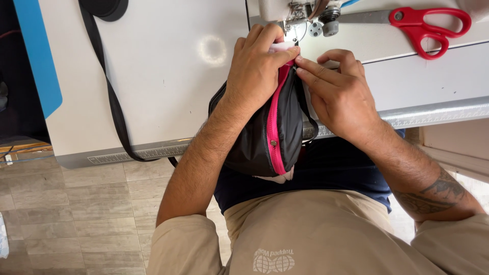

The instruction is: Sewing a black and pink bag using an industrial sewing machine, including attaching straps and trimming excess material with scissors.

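Seen from above, the left hand (254, 71) and right hand (338, 94) pinch the top of a black pouch (257, 137) with a pink zipper (275, 127) under a sewing machine (300, 12), red scissors (428, 25) nearby.

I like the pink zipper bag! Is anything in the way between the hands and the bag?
No. The left hand and right hand already pinch the top of the dark bag by its pink zipper, just below the sewing machine's needle area.

Bright, sharp; glare on white table (211, 50).
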